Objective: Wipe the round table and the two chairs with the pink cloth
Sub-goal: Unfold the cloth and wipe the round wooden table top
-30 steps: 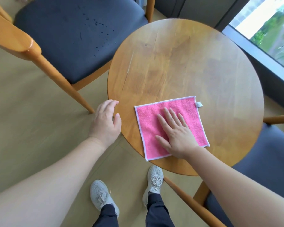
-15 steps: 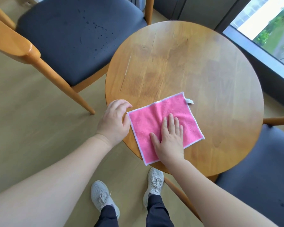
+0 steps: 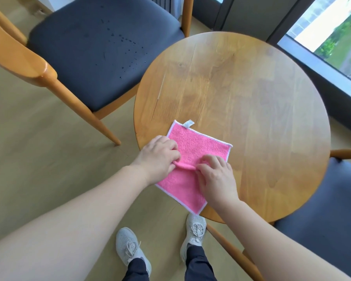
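The pink cloth (image 3: pixel 199 147) lies on the near left part of the round wooden table (image 3: pixel 251 110), one corner hanging over the edge. My left hand (image 3: pixel 157 159) and my right hand (image 3: pixel 215 177) both pinch a raised fold across the cloth's middle. A wooden chair with a dark seat (image 3: pixel 101 49) stands at the upper left, with small spots on its cushion. A second dark-seated chair (image 3: pixel 322 230) is at the lower right, partly under the table.
A window with a dark frame (image 3: pixel 322 63) runs along the right behind the table. My two feet in grey shoes (image 3: pixel 193 234) stand on the beige floor (image 3: pixel 49 159) just in front of the table.
The cloth slid toward the table's near left edge and turned. My left hand came onto it, and both hands went from lying flat to pinching up a fold.
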`<state>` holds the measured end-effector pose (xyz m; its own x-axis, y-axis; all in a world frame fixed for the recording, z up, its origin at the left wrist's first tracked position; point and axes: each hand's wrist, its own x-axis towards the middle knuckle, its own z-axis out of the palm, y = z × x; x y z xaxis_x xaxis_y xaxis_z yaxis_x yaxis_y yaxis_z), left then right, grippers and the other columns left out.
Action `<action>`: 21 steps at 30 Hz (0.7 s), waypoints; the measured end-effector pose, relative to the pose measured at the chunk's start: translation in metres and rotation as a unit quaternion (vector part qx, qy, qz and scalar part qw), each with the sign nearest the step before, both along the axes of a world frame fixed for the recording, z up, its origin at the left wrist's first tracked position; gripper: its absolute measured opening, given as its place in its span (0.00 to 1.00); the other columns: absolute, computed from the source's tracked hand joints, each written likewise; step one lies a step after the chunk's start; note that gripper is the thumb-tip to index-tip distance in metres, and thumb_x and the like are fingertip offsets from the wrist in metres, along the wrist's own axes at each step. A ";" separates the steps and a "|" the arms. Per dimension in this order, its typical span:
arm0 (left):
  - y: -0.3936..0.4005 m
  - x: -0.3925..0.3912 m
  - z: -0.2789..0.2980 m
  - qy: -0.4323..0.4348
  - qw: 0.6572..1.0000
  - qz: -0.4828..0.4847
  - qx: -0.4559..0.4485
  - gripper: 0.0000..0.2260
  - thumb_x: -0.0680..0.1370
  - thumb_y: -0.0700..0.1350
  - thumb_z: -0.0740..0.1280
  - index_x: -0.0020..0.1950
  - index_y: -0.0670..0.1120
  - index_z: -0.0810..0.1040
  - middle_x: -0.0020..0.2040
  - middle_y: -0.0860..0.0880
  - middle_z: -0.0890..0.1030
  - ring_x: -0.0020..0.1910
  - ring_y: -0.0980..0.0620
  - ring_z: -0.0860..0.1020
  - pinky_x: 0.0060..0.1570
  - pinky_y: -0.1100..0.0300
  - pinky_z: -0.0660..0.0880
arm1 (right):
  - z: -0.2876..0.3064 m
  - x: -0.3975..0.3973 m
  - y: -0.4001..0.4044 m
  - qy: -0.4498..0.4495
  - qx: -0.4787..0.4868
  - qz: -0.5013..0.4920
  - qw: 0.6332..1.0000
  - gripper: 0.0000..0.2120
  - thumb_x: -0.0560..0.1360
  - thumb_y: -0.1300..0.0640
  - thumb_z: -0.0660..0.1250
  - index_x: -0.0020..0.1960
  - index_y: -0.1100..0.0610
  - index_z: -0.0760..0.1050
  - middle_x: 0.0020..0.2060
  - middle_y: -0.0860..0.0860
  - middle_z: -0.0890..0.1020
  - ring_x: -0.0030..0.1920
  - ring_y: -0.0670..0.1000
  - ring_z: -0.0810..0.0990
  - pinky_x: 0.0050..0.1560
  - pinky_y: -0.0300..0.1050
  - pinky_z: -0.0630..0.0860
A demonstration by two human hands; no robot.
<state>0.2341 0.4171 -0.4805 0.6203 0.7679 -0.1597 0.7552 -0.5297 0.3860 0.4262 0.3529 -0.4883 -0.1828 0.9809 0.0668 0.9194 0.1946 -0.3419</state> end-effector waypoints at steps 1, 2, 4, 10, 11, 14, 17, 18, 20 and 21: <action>0.001 -0.001 0.001 -0.018 1.000 0.014 0.007 0.07 0.75 0.47 0.66 0.51 0.48 0.79 0.53 0.51 0.75 0.59 0.49 0.69 0.67 0.59 0.55 | 0.002 -0.001 0.003 0.011 0.006 -0.001 1.000 0.04 0.68 0.65 0.75 0.41 0.61 0.81 0.46 0.55 0.83 0.46 0.60 0.81 0.46 0.54 0.75; 0.003 -0.003 0.003 -0.031 0.999 0.026 0.007 0.04 0.75 0.45 0.66 0.47 0.46 0.77 0.52 0.50 0.76 0.57 0.49 0.70 0.66 0.58 0.58 | 0.004 -0.002 0.007 0.021 0.002 -0.001 1.000 0.03 0.69 0.65 0.74 0.42 0.61 0.81 0.47 0.55 0.83 0.47 0.59 0.82 0.49 0.55 0.76; 0.008 -0.013 0.009 -0.047 0.997 0.058 -0.007 0.03 0.73 0.43 0.65 0.44 0.45 0.74 0.49 0.49 0.77 0.55 0.48 0.72 0.63 0.56 0.64 | 0.009 -0.005 0.016 0.032 -0.019 0.011 0.999 0.04 0.71 0.66 0.72 0.45 0.61 0.80 0.45 0.54 0.84 0.47 0.58 0.83 0.55 0.59 0.74; 0.016 -0.071 0.037 -0.021 0.988 0.146 -0.043 0.08 0.74 0.49 0.64 0.44 0.56 0.64 0.36 0.56 0.75 0.33 0.52 0.72 0.28 0.61 0.62 | 0.038 -0.038 0.047 0.100 -0.061 0.063 0.991 0.09 0.70 0.72 0.66 0.49 0.64 0.79 0.39 0.56 0.81 0.38 0.61 0.79 0.43 0.55 0.78; 0.015 -0.080 0.041 -0.012 0.989 0.139 -0.054 0.10 0.74 0.50 0.65 0.46 0.57 0.63 0.38 0.58 0.76 0.32 0.55 0.72 0.28 0.63 0.62 | 0.044 -0.047 0.054 0.116 -0.057 0.067 0.989 0.10 0.72 0.71 0.65 0.50 0.63 0.79 0.41 0.57 0.81 0.39 0.60 0.79 0.40 0.54 0.78; 0.012 -0.101 0.053 0.013 0.980 0.159 -0.118 0.11 0.72 0.59 0.66 0.51 0.62 0.68 0.35 0.61 0.76 0.35 0.57 0.74 0.29 0.63 0.65 | 0.059 -0.076 0.070 0.142 -0.031 0.101 0.984 0.09 0.73 0.69 0.66 0.52 0.63 0.79 0.44 0.56 0.81 0.41 0.59 0.80 0.39 0.55 0.78; 0.006 -0.115 0.056 -0.073 0.956 0.239 -0.151 0.10 0.71 0.61 0.62 0.33 0.58 0.71 0.29 0.57 0.74 0.28 0.59 0.73 0.27 0.64 0.64 | 0.071 -0.105 0.079 0.167 -0.006 0.131 0.977 0.07 0.74 0.67 0.68 0.52 0.63 0.79 0.44 0.56 0.81 0.40 0.57 0.80 0.38 0.54 0.79; 0.004 -0.119 0.056 -0.117 0.940 0.274 -0.164 0.12 0.70 0.58 0.62 0.29 0.55 0.69 0.29 0.56 0.72 0.28 0.58 0.72 0.27 0.65 0.64 | 0.073 -0.114 0.080 0.173 0.000 0.138 0.975 0.07 0.75 0.67 0.68 0.53 0.63 0.79 0.44 0.56 0.81 0.40 0.56 0.80 0.38 0.53 0.79; 0.000 -0.126 0.052 -0.176 0.906 0.339 -0.183 0.13 0.69 0.53 0.62 0.27 0.51 0.65 0.28 0.54 0.69 0.27 0.55 0.69 0.27 0.64 0.64 | 0.074 -0.128 0.083 0.174 -0.002 0.141 0.975 0.09 0.75 0.66 0.69 0.55 0.63 0.78 0.46 0.56 0.80 0.42 0.56 0.80 0.40 0.51 0.79; 0.000 -0.131 0.049 -0.178 0.894 0.368 -0.184 0.12 0.70 0.49 0.61 0.28 0.50 0.63 0.28 0.54 0.69 0.28 0.54 0.68 0.26 0.64 0.64 | 0.074 -0.133 0.084 0.169 -0.010 0.137 0.976 0.11 0.75 0.65 0.69 0.57 0.63 0.78 0.48 0.56 0.80 0.44 0.56 0.80 0.42 0.51 0.79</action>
